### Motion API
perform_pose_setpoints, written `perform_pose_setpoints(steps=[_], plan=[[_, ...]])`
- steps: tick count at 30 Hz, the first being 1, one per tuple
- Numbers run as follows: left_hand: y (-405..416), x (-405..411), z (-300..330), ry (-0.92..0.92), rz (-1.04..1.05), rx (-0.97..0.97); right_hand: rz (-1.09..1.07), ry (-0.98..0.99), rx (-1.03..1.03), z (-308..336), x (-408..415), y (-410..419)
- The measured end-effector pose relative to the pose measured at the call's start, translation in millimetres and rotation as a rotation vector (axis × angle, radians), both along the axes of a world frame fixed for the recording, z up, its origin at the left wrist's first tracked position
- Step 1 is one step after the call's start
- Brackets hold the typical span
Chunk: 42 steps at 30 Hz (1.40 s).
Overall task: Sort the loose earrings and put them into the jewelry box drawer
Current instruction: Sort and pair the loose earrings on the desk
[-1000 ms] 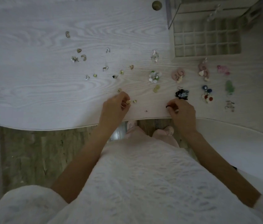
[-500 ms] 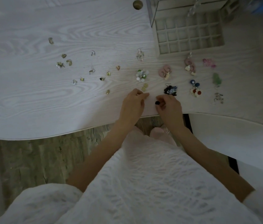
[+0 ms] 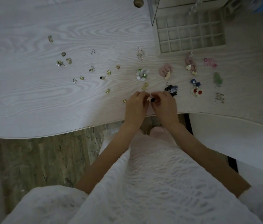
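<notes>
My left hand (image 3: pixel 136 107) and my right hand (image 3: pixel 164 106) meet fingertip to fingertip near the table's front edge, pinching a small black stud earring (image 3: pixel 152 99) between them. Several small gold and clear studs, such as one gold stud (image 3: pixel 124 101), lie scattered to the left. Sorted pairs lie to the right: a white-green flower pair (image 3: pixel 142 74), pink hoops (image 3: pixel 165 71), a black pair (image 3: pixel 171 89), a red-white flower pair (image 3: pixel 196 91). The jewelry box drawer (image 3: pixel 190 48), a pale grid of small compartments, stands pulled out at the back right.
The white wood-grain table (image 3: pixel 46 97) has a curved front edge. A round grommet (image 3: pixel 138 2) sits at the back. More pairs lie far right: pink (image 3: pixel 210 62), green (image 3: pixel 217 78), a wire pair (image 3: pixel 219 97). A white chair seat (image 3: pixel 234 135) is at the right.
My left hand has moved right from the gold studs to meet my right hand. The black stud was held by the right hand alone before; both hands pinch it now.
</notes>
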State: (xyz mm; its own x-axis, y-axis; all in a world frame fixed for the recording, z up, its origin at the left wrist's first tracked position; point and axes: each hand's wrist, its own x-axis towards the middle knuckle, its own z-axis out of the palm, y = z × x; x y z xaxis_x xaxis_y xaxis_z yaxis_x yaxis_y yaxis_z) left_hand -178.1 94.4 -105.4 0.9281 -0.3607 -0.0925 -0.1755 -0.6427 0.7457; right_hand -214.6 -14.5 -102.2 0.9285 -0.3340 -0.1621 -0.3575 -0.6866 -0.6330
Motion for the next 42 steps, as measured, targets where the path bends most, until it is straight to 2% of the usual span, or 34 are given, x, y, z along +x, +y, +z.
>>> perform_pose_setpoints(steps=[5,8,11,14,20,24,34,42], plan=[[15.9,5.3,14.2,0.039,-0.077,0.003,0.113,-0.023,-0.109,11.3,-1.4,-3.1],[50.9,11.4,26.9,-0.075,-0.1,-0.01,0.268,-0.134,-0.269,25.7,0.8,-0.1],[96.6,18.5,26.5,-0.184,0.035,0.045,0.379,-0.153,-0.228,30.2,13.1,18.0],[134.6,31.2,14.9,-0.191,0.148,0.171,0.453,-0.076,-0.136,25.3,28.4,44.7],[155.0,55.1,5.0,-0.127,0.171,0.225,0.424,0.059,-0.076,7.2,51.2,74.4],[134.3,57.1,2.4,-0.06,0.114,0.181,0.346,0.045,-0.03,2.0,70.4,83.2],[120.8,64.3,-0.8,0.007,0.242,0.054,0.282,0.019,0.015,3.4,114.7,79.2],[146.1,76.1,-1.7,-0.024,0.338,0.11,0.319,-0.034,-0.032,3.7,124.0,74.3]])
